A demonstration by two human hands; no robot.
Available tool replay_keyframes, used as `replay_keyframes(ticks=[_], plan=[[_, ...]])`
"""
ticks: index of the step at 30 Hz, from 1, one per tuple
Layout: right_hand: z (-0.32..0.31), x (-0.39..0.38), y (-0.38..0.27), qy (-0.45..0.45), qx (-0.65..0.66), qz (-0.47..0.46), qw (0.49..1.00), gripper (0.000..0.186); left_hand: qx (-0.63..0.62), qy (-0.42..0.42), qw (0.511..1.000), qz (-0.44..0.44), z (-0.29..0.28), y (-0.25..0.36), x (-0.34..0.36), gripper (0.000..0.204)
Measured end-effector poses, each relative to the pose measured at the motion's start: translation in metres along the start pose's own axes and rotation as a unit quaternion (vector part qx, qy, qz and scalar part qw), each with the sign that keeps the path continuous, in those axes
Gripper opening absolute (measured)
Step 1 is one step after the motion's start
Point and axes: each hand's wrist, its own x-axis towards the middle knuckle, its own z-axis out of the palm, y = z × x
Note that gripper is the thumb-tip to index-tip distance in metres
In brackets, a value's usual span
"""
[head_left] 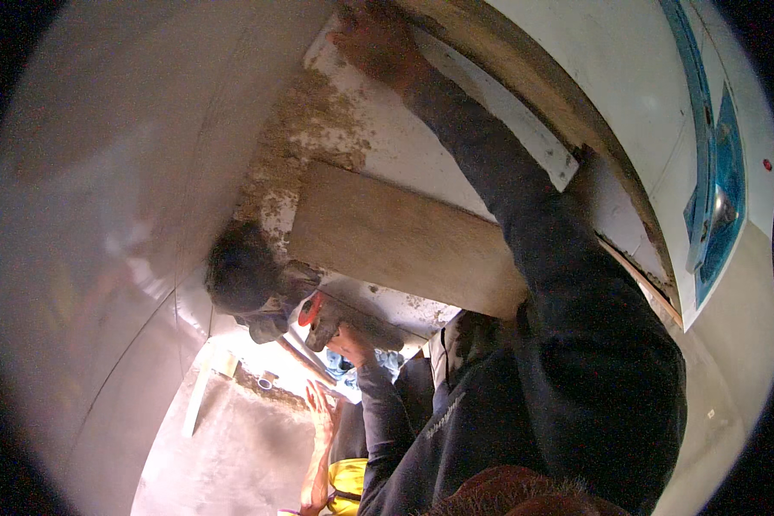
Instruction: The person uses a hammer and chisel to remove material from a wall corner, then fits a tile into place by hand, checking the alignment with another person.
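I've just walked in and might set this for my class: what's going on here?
A person in a dark sweater stretches their right hand to the far end of a pale, crumb-covered surface. Their left hand is at a dusty object with a red part; its grip is unclear. A brown slab lies between. Another person's hand is raised nearby.

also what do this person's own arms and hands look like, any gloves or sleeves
Both arms wear long sleeves, dark and near black. The right sleeve and left sleeve look plain, reaching about to the wrist. The right hand and left hand show no gloves. Finer detail is too dim to tell.
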Motion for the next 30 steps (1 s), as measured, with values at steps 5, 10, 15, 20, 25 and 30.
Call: replay_keyframes(ticks=[5, 10, 15, 20, 25, 30], plan=[[-0.013, -0.107, 0.034, 0.022, 0.084, 0.065, 0.994, 0.037, 0.071, -0.062, 0.993, 0.069, -0.015, -0.004, -0.007, 0.043], [-0.106, -0.224, 0.018, -0.202, -0.139, 0.192, 0.95, 0.042, -0.26, -0.014, 0.96, -0.106, -0.012, 0.015, -0.001, 0.05], [-0.07, -0.133, 0.011, -0.013, 0.092, 0.108, 0.99, 0.043, -0.28, -0.135, 0.939, -0.15, -0.016, 0.018, 0.005, 0.049], [-0.005, -0.057, -0.028, 0.066, 0.14, 0.089, 0.984, 0.055, -0.144, -0.034, 0.989, -0.007, -0.01, -0.003, 0.005, 0.056], [0.009, -0.048, -0.07, 0.0, 0.248, 0.116, 0.962, 0.065, -0.337, -0.028, 0.935, -0.103, -0.035, 0.063, 0.023, 0.064], [0.009, -0.027, -0.059, 0.027, 0.2, 0.099, 0.974, 0.068, -0.25, -0.061, 0.961, -0.099, -0.025, 0.054, 0.019, 0.057]])
